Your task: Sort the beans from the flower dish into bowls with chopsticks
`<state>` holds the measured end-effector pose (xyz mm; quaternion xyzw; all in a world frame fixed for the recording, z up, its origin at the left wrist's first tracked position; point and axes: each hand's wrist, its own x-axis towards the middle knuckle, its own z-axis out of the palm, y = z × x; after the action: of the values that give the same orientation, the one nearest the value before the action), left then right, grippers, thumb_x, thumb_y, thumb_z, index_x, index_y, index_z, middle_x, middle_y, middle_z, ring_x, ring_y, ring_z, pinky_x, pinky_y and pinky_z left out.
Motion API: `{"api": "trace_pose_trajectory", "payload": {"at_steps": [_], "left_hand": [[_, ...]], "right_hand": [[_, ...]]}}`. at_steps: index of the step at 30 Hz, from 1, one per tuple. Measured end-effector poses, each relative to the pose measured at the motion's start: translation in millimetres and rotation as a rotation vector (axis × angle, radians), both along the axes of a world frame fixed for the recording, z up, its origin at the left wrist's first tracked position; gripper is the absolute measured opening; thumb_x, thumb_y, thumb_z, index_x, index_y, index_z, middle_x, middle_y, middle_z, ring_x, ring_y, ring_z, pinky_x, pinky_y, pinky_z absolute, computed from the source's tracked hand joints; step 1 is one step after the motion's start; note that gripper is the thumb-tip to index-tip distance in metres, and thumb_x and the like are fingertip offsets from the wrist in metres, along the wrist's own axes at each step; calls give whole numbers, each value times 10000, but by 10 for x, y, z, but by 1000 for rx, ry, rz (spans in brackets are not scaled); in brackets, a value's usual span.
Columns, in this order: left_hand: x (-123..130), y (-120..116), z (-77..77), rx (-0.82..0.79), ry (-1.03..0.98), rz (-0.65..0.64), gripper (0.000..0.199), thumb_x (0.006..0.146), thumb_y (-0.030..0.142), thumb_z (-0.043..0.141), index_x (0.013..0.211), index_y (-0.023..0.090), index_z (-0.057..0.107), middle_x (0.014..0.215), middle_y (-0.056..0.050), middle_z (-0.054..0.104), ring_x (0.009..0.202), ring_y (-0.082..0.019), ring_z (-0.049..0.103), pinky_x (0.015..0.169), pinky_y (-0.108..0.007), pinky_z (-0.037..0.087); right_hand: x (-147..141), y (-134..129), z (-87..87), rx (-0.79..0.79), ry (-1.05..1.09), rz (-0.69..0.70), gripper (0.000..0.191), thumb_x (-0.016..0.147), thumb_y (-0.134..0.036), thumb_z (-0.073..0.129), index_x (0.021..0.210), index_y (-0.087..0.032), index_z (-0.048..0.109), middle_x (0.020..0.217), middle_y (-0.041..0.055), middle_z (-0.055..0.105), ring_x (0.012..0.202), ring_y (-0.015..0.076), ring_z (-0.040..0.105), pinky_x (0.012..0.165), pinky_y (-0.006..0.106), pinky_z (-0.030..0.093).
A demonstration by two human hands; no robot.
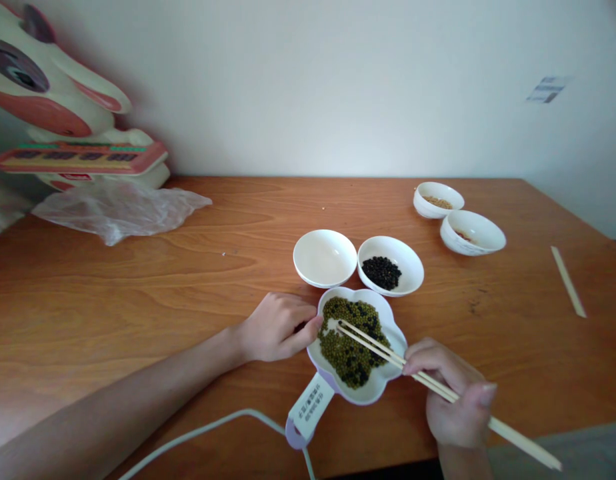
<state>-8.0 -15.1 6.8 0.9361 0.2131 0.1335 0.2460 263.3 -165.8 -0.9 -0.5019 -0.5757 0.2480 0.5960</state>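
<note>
A white flower-shaped dish [395,337] with a lilac rim and a labelled handle [312,407] sits at the front of the table. Green mung beans [338,350] mixed with black beans lie in it. My left hand [281,327] is closed on the dish's left rim. In my right hand [453,393] is a pair of wooden chopsticks [371,342], their tips close together at a dark bean in the dish's upper left. Whether they grip that bean I cannot tell. Touching behind the dish are a plain white bowl [325,257] and a bowl [413,270] of black beans [382,272].
Two white bowls stand at the back right, one with tan grains [438,202], one with reddish bits [463,235]. A wooden stick [568,281] lies far right. A plastic bag [123,210] and cow-shaped toy keyboard [83,159] are back left; a white cable [203,430] runs in front.
</note>
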Motion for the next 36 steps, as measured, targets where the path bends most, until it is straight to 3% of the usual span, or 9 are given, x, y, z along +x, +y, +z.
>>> {"api": "trace_pose_trajectory", "payload": {"at_steps": [13, 19, 28, 36], "left_hand": [[-4, -5, 3, 17, -1, -1, 382, 1089, 313, 364, 746, 201, 490, 708, -13, 615, 640, -145, 546, 656, -296, 380], [-3, -13, 18, 16, -5, 0, 382, 1089, 309, 369, 745, 202, 495, 707, -12, 619, 636, -144, 551, 648, -297, 382], [-2, 5, 3, 30, 15, -10, 380, 1097, 323, 349, 760, 202, 478, 719, -6, 611, 644, -144, 541, 656, -309, 358], [-12, -4, 8, 34, 21, -2, 384, 1095, 320, 352, 757, 200, 488, 725, -10, 627, 652, -146, 551, 655, -307, 366]], "right_hand": [[-52, 29, 112, 43, -57, 10, 786, 1039, -686, 200, 729, -210, 743, 657, 54, 683, 608, 181, 647, 525, 313, 454], [-59, 15, 87, 18, -56, 5, 795, 1034, -691, 197, 729, -207, 749, 658, 73, 685, 616, 207, 656, 547, 349, 479], [-57, 15, 99, 79, -77, -24, 765, 1065, -618, 209, 717, -220, 762, 655, 61, 695, 625, 190, 672, 515, 315, 474], [-67, -9, 107, 92, -23, -46, 778, 1036, -680, 194, 752, -242, 771, 649, 72, 678, 616, 217, 658, 541, 349, 470]]}}
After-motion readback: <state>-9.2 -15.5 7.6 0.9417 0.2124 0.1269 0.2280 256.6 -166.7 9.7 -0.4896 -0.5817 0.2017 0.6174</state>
